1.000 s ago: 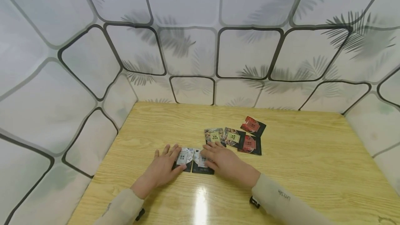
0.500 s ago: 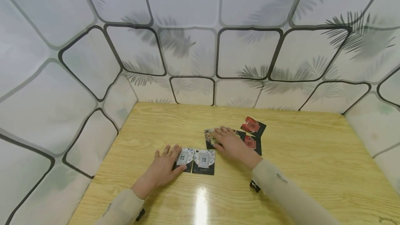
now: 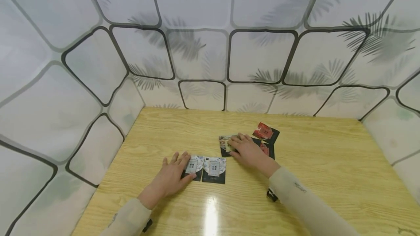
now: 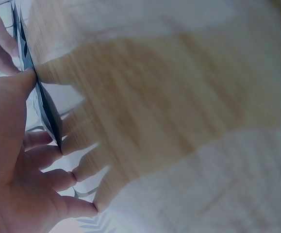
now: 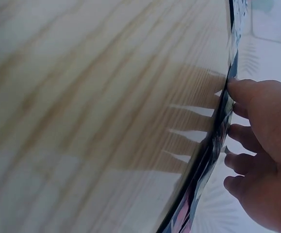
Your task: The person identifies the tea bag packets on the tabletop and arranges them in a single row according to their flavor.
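Observation:
Two flat square sachets with white-and-blue tops and black bottoms lie side by side on the table in the head view. My left hand rests with spread fingers on the edge of the left white sachet; its thumb is at the lower corner. The right white sachet is untouched. Farther back, my right hand lies with its fingertips on a yellow-labelled sachet, partly covering that one and mostly hiding a second yellow-labelled one. In the right wrist view, fingertips and thumb touch the sachets from above.
Two red sachets lie behind and right of my right hand: the upper red sachet is turned at an angle, and the lower red sachet is partly hidden. The wooden table meets patterned fabric walls at the back and sides.
My right hand has left the right white sachet, moved back onto the yellow-labelled sachets, then shifted right; the left yellow-labelled sachet slid slightly right with it. My left hand stays put.

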Available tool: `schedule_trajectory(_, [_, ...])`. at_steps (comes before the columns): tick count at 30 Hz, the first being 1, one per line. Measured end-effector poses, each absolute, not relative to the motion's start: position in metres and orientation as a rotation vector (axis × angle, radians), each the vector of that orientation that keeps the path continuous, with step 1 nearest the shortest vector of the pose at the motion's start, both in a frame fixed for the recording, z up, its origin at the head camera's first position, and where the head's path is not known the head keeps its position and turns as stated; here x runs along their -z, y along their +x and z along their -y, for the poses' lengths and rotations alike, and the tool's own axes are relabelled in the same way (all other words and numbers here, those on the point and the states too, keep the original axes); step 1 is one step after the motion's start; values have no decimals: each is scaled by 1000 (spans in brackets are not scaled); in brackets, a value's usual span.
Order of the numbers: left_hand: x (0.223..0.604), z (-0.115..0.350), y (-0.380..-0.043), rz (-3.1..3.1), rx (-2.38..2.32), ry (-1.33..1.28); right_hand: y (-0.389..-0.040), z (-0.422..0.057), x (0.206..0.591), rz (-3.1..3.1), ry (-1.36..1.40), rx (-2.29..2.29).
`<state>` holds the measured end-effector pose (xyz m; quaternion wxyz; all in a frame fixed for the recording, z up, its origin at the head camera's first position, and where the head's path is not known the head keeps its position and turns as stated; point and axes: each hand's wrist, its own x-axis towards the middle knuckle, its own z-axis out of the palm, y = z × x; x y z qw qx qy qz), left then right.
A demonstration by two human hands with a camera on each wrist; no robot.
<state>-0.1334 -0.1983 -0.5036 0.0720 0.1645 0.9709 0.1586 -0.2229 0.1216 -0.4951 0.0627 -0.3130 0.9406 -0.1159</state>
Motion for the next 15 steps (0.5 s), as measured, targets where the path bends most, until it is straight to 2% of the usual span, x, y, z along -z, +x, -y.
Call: schedule_trajectory(15, [504, 198, -134, -2909, -472, 483, -208, -148, 495, -2853, -1011, 363])
